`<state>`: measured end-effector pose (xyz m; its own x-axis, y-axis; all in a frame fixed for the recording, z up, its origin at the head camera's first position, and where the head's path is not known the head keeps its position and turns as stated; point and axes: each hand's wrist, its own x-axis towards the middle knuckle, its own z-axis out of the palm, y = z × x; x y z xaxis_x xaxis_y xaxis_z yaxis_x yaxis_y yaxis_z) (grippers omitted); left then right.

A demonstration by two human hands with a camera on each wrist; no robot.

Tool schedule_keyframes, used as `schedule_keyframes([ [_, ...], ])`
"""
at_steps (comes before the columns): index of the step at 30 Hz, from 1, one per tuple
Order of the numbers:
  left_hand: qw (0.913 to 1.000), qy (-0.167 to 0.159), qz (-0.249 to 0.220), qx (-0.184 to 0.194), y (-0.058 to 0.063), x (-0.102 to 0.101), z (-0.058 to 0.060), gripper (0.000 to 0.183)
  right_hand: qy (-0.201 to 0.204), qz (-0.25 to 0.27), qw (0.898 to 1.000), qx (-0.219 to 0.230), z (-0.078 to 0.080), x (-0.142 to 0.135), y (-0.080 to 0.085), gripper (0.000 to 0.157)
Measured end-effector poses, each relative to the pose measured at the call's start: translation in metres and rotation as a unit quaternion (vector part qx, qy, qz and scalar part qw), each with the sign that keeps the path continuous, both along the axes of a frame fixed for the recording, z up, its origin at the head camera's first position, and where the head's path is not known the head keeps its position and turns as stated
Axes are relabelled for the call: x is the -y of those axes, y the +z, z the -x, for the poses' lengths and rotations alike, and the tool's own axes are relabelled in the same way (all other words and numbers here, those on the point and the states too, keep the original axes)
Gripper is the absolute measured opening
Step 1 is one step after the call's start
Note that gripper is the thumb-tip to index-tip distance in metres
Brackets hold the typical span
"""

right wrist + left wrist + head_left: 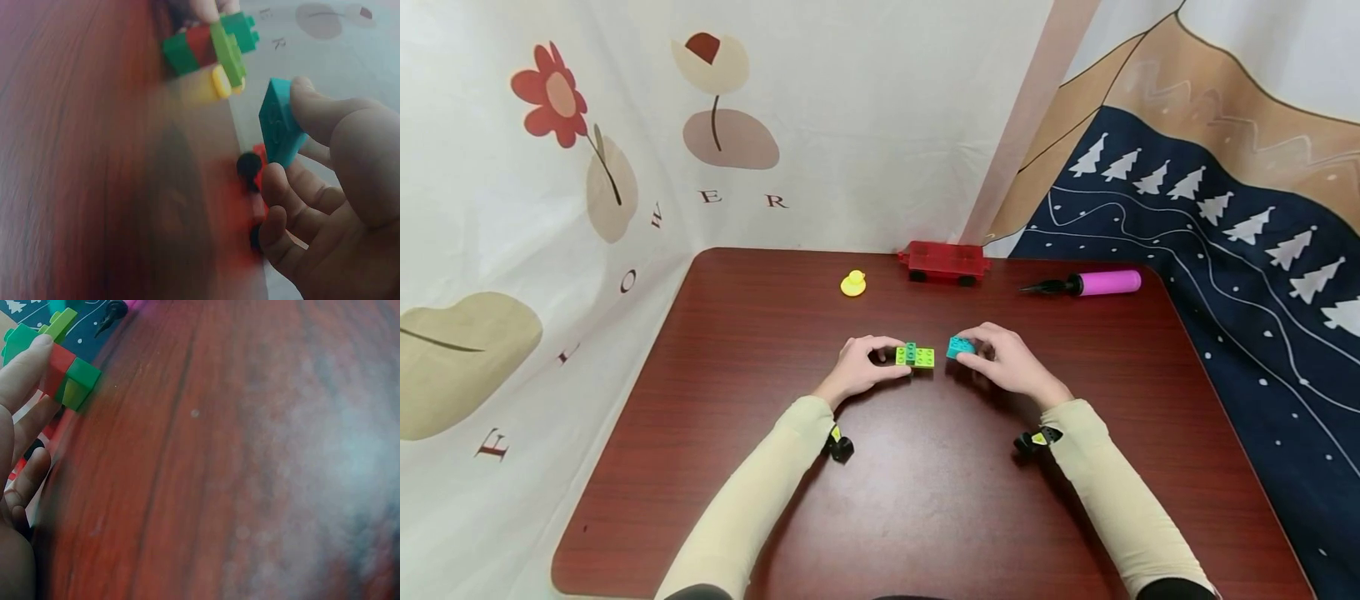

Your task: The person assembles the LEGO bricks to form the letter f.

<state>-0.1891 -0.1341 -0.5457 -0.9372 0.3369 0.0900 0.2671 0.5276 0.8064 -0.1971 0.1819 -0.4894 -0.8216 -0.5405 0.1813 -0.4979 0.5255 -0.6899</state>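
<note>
In the head view my left hand (859,367) pinches a small stack of toy building blocks (923,358) between thumb and fingers, just over the middle of the table. From the side, in the right wrist view, the stack has a green block at the bottom, a red block (200,46) above it, then a longer lime block (229,57) that sticks out, with a green block (240,31) on top. My right hand (1013,363) pinches a teal block (958,347) a short gap to the right of the stack. That teal block is tilted, its studs partly showing.
A yellow rubber duck (853,284) stands toward the back of the brown table (737,317). Right of it, at the back edge, is a red toy wagon (946,262) with black wheels. A pink and black hand pump (1108,282) lies at the back right. Printed curtains hang behind.
</note>
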Motion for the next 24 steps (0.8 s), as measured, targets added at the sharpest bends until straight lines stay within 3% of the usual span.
schedule_keyframes([
  [15, 1.0000, 0.000, -0.002, -0.009, 0.003, -0.001, 0.001, 0.040, 0.024, 0.021, 0.999, 0.020, 0.003, 0.045, 0.009, 0.029],
  [24, 0.9999, 0.002, -0.009, -0.013, 0.003, -0.001, -0.002, 0.040, 0.033, 0.020, 0.999, 0.025, 0.002, 0.058, 0.007, 0.030],
])
